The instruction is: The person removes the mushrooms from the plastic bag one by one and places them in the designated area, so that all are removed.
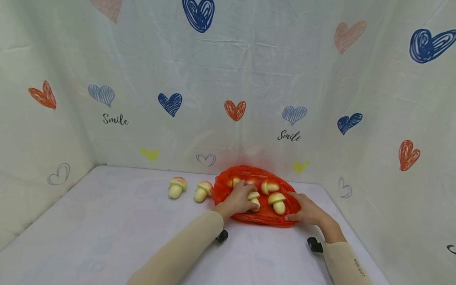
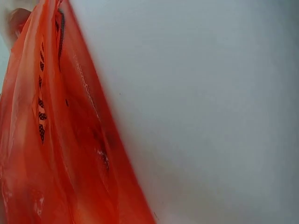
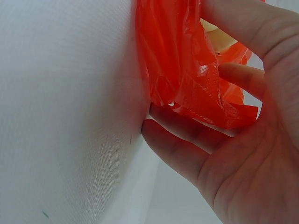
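Red plastic bag (image 1: 261,216): thin, creased film, lying spread at the far side of the white tabletop (image 1: 107,221), mouth facing the wearer. Contents: several toy mushrooms, each with a rounded yellow cap, tinted orange-pink on some, and a smooth pale-yellow stem. Two loose mushrooms, the outer one (image 1: 177,187) and the nearer one (image 1: 203,191), rest on the tabletop left of the bag, apart from each other. The left hand (image 1: 239,198) reaches into the bag over its left end, forearm angled forward and to the right; its thumb and fingers grip one mushroom (image 1: 253,196) between them. The right hand (image 1: 306,209) is set at the bag's right edge, forearm angled forward and to the left. Its fingers are spread wide from the thumb; in the right wrist view, the red film passes between thumb and lower fingers.
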Demonstrator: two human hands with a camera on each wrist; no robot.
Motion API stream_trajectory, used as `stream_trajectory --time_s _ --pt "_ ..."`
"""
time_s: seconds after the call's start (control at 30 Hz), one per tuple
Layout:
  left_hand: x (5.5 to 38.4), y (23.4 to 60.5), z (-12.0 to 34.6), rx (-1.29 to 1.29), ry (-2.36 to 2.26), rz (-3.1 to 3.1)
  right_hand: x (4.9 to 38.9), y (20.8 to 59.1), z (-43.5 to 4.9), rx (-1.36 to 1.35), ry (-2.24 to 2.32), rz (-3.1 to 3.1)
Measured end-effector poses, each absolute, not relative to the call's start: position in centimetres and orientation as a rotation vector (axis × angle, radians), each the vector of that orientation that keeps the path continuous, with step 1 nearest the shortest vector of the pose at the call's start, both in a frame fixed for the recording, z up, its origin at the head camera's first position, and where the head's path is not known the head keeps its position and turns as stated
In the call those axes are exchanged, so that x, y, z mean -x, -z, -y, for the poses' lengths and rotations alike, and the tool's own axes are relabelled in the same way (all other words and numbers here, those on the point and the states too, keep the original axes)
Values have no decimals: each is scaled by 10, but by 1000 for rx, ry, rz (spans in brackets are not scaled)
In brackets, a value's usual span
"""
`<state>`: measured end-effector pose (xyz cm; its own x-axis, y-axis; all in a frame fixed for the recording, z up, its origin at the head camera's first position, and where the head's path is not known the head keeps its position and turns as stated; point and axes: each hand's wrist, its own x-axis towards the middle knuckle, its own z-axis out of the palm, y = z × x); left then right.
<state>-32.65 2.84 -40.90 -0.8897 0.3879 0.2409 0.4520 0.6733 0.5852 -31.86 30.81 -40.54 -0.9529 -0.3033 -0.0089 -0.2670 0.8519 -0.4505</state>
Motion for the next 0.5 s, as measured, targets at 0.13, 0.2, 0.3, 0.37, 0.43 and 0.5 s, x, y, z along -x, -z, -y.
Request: stream_trajectory --time_s 0.13,0.2,0.3,0.37,0.43,0.5 --pt "326 410 -32 688 1047 2785 318 405 -308 462 698 -2952" --pt "326 410 -33 690 1063 2780 318 405 -308 450 703 -2951" --pt "325 411 -34 704 1066 2775 319 406 -308 449 706 -2945" --pt "325 411 -35 726 1049 2767 319 406 -308 435 713 -2941" --pt "325 410 -35 753 1003 2760 319 406 -308 432 710 -2942" --pt "326 410 -35 779 962 2754 320 406 -309 422 710 -2944"
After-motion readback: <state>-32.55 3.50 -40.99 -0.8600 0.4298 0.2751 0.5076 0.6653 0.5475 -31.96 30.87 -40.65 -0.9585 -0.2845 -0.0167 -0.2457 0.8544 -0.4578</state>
